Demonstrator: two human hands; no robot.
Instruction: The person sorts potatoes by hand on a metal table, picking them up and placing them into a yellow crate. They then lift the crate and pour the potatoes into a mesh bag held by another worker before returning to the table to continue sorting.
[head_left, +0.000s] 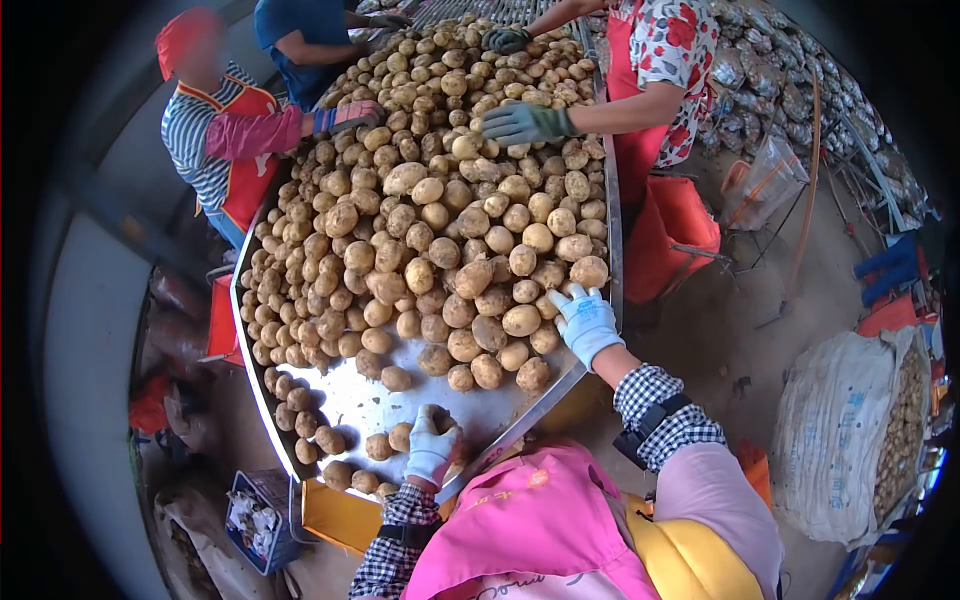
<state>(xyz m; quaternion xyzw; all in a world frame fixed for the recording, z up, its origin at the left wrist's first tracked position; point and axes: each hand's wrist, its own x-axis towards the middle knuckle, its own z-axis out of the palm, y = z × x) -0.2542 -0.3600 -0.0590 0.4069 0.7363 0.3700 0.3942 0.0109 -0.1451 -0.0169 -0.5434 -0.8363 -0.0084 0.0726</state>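
— Steel, that long sorting tray [350, 405]?

— Yes, a shiny metal trough heaped with tan, round potatoes [450, 190]. Its near end shows bare metal, so that stretch looks worked through; the big heap further up remains, I judge.

— And the person's hands?

— Both in pale blue-white gloves. The left hand [432, 447] is closed around a small brown potato [437, 418] at the tray's near rim. The right hand [585, 320] lies flat, fingers spread, on the heap's edge by the right rim, gripping nothing.

— Others?

— Co-workers' dark-gloved hands [525, 122] reach in further up.
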